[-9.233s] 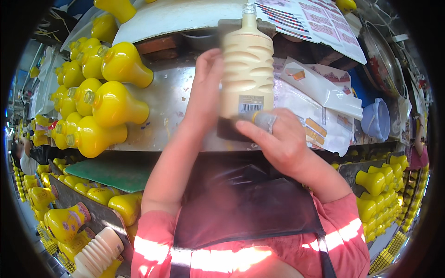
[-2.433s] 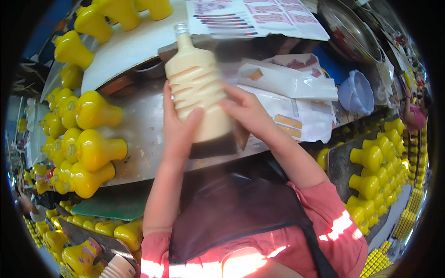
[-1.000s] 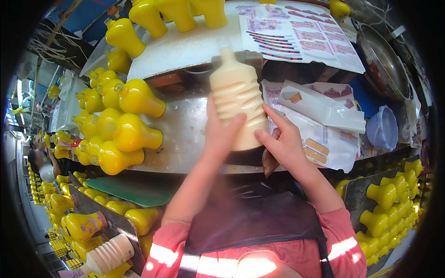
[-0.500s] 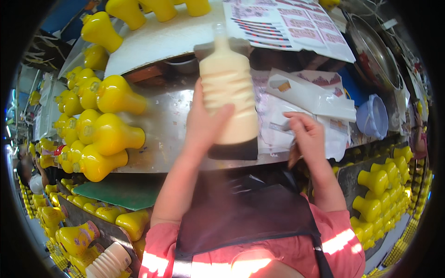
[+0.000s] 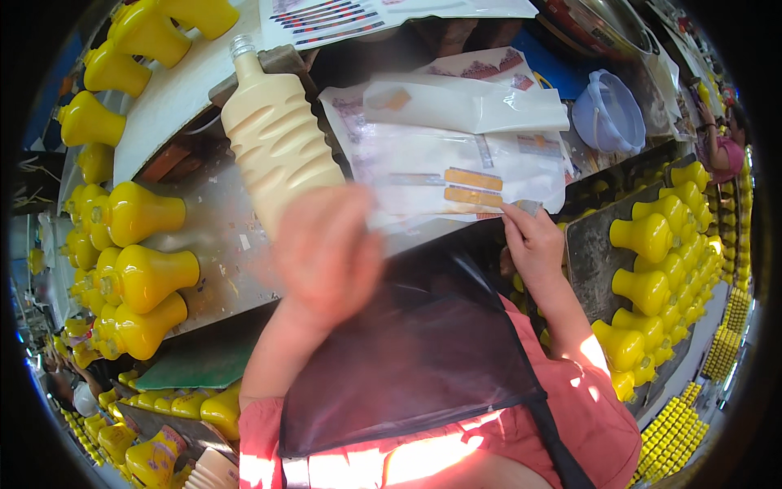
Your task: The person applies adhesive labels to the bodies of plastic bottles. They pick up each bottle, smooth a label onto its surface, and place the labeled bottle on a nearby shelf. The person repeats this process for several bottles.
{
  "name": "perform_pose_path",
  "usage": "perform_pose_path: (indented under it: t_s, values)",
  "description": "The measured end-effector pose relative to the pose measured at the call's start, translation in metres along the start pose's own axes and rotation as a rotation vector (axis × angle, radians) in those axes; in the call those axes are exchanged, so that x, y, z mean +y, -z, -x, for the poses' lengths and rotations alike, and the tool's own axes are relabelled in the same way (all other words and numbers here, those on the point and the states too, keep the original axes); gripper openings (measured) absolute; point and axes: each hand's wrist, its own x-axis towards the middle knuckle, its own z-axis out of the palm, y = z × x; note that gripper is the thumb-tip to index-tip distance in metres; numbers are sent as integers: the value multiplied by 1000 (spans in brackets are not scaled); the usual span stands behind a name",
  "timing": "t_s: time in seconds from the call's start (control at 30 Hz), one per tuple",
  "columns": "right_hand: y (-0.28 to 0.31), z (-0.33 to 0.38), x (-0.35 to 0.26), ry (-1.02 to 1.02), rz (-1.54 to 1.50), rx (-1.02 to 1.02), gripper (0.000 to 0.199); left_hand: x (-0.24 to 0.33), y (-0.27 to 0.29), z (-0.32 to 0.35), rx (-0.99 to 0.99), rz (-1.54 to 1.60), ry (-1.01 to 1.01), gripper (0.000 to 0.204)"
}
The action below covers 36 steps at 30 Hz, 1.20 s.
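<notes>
A cream ribbed bottle [image 5: 281,134] with a clear neck lies tilted on the worktable, its neck resting on a dark support [image 5: 285,61]. My left hand [image 5: 326,253] is smeared by motion in front of the bottle's lower end, so its fingers and any contact cannot be made out. Farther right, my right hand [image 5: 533,244] pinches thumb and forefinger together at the end of an orange-brown printed strip [image 5: 472,196] on white decal sheets [image 5: 423,163]. A small grey patch shows by those fingers; what they hold is unclear.
Glossy yellow bottles [image 5: 155,269] stand in rows at the left, and more [image 5: 643,285] fill a board at the right. A pale blue bucket [image 5: 607,114] is at the back right, near a large metal basin [image 5: 603,24]. A green sheet [image 5: 195,363] lies below the table edge.
The whole view has shifted, and the bottle now sits farther left and slanted. My left hand has come off the bottle's side toward its lower end. My right hand has reached the orange-brown strips.
</notes>
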Motion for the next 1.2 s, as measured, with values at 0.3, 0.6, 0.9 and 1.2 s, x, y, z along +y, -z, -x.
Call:
perform_pose_path:
  t_s: [0.3, 0.6, 0.9, 1.2]
  values:
    - [-12, 2, 0, -28, 271, -171, 36, 27, -102, 3, -540, 15, 24, 66]
    - [-9, 11, 4, 24, 325, -323, 45, 28, -112, 6, -626, -62, 14, 70]
    - [-18, -26, -6, 3, 10, -165, 25, 27, -116, 8, -505, 14, 42, 53]
    - [-9, -41, 1, -100, -199, -280, 11, 27, -112, 6, -361, 263, 223, 40]
